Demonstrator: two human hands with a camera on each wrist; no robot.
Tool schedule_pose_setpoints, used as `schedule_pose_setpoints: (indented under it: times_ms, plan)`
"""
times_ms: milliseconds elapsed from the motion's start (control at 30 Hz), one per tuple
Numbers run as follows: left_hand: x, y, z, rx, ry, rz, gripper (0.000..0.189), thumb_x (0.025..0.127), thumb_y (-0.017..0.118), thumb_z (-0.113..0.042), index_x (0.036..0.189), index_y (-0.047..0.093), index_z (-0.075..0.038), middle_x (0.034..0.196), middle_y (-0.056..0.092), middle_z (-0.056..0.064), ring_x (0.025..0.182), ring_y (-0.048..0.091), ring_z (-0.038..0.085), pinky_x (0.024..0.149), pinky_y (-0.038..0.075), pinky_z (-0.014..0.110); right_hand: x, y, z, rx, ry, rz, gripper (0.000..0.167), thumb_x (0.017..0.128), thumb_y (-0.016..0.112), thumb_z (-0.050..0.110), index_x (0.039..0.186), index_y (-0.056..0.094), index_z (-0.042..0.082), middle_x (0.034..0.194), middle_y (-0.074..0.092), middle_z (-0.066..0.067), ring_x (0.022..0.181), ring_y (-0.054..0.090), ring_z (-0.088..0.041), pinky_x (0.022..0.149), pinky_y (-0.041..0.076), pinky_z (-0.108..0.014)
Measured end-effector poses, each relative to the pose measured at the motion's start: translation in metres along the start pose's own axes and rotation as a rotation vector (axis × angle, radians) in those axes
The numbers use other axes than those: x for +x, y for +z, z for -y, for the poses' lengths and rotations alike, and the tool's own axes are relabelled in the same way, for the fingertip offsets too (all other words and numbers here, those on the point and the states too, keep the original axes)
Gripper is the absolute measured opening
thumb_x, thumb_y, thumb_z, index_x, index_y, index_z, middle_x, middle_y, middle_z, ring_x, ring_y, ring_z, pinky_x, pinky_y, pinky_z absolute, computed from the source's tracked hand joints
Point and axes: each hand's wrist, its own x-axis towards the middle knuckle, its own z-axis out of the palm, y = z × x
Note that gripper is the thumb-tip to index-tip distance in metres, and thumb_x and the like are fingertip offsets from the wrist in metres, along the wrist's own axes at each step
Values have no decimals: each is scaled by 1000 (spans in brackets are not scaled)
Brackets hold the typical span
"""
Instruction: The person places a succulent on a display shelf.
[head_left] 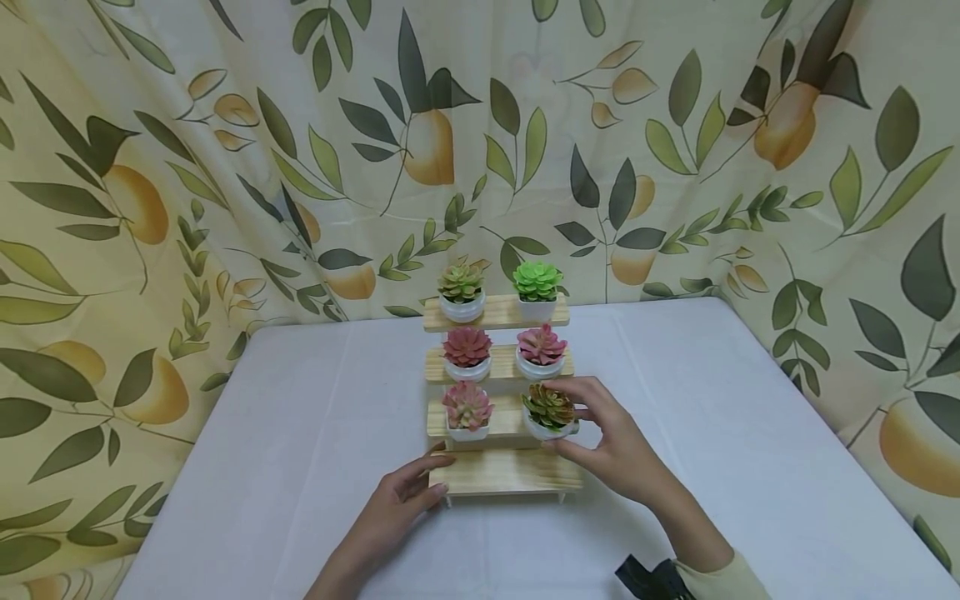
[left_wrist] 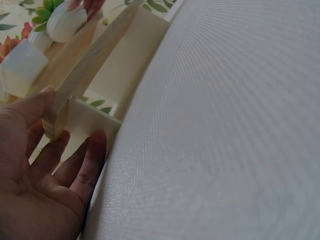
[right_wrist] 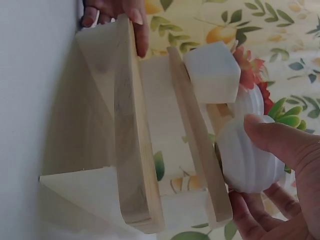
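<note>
A tiered wooden plant stand [head_left: 504,475] with white side supports stands on the table. My right hand [head_left: 618,437] grips a white pot holding a dark green and reddish succulent [head_left: 550,406], at the right end of the second tier from the bottom. In the right wrist view the thumb and fingers sit around this ribbed pot [right_wrist: 252,155]. My left hand [head_left: 397,500] holds the left end of the bottom board [left_wrist: 85,75], its thumb at the board's edge and fingers beneath. A pink succulent [head_left: 468,407] in an angular white pot stands left of the gripped one.
Higher up stand a dark red succulent [head_left: 467,348], a pink-red one [head_left: 542,346], a yellowish-green one [head_left: 461,283] and a bright green one [head_left: 537,283], all in white pots. A white cloth covers the table [head_left: 337,400]. Leaf-and-fruit patterned curtains [head_left: 480,125] hang behind.
</note>
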Motion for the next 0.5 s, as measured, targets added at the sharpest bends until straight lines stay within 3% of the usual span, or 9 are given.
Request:
schedule_pose_setpoints:
  times_ms: [167,500]
  plan:
    - [0,0,1,-22,-1,6,38,101,71,-21,138,66,-18,160,42,3,151,28,24,114,34,33,1,2,0,-10,-6,7,71,86,88,16,148,54,27,141,51,2,129,52,-22,96,55,-50]
    - [0,0,-1,10,-12,0,38,101,71,-25,138,67,-21,163,37,4,151,28,28,117,31,43,2,5,0,-41,-12,19,72,88,87,17,151,52,24,141,50,2,127,52,-21,93,55,-44]
